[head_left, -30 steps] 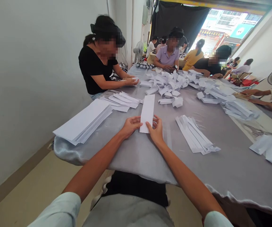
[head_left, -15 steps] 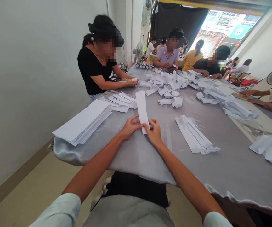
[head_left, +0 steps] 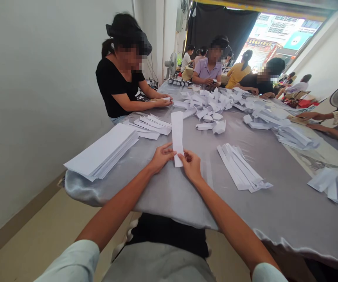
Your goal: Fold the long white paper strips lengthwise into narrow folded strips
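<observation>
A narrow folded strip of white paper stands raised in front of me above the grey tablecloth. My left hand pinches its lower left edge, with the thumb across the front. On the lower right edge my right hand grips it between thumb and curled fingers. The fingers behind the paper are partly hidden. To the left lies a thick stack of flat white sheets. Right of my hands rests a bundle of folded paper strips.
Loose strips lie beyond the stack. A heap of folded white papers covers the table's far middle, and another pile sits at right. A person in black works at the left edge; more people sit farther back.
The paper strip has shifted slightly right and stands straighter. My right fingers have curled in more; both hands keep hold. The person at left has straightened a little.
</observation>
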A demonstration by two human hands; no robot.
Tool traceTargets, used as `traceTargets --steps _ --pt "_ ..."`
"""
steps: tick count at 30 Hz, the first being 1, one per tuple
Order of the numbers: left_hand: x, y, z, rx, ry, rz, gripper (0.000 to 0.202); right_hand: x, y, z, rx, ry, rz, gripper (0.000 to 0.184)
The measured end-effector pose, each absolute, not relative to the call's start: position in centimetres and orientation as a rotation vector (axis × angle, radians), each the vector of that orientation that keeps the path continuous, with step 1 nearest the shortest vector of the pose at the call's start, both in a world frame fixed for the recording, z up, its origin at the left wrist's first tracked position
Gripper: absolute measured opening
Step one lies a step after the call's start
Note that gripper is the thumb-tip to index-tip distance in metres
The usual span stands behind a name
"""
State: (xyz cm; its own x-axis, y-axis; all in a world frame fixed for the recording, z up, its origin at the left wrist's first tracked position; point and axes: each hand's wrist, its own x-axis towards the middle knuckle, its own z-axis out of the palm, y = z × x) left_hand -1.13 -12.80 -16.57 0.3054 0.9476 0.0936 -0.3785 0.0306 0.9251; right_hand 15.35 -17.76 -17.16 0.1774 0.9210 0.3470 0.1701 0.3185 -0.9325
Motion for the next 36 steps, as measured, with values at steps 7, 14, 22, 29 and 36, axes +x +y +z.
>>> traceTargets --steps 7,14,22,29,36 --pt "-0.9 -12.6 -16.7 0.984 0.742 1.285 0.077 15.2 -18.2 -16.5 -1.153 -1.329 0.861 0.038" --pt "-1.2 -12.4 -16.8 1.051 0.752 1.328 0.069 15.4 -18.1 -16.7 -1.109 -1.429 0.956 0.047" --pt "-1.1 -13.0 -16.3 1.447 0.673 1.173 0.073 15.6 -18.0 -16.6 -1.114 -1.422 0.969 0.048" --pt "-1.2 -13.5 -15.9 1.487 0.563 0.915 0.085 16.0 -18.3 -15.5 -1.187 -1.441 0.956 0.055" --pt "-1.6 -13.3 -15.8 1.483 0.556 0.838 0.091 16.6 -17.8 -15.0 -1.088 -1.381 0.978 0.061"
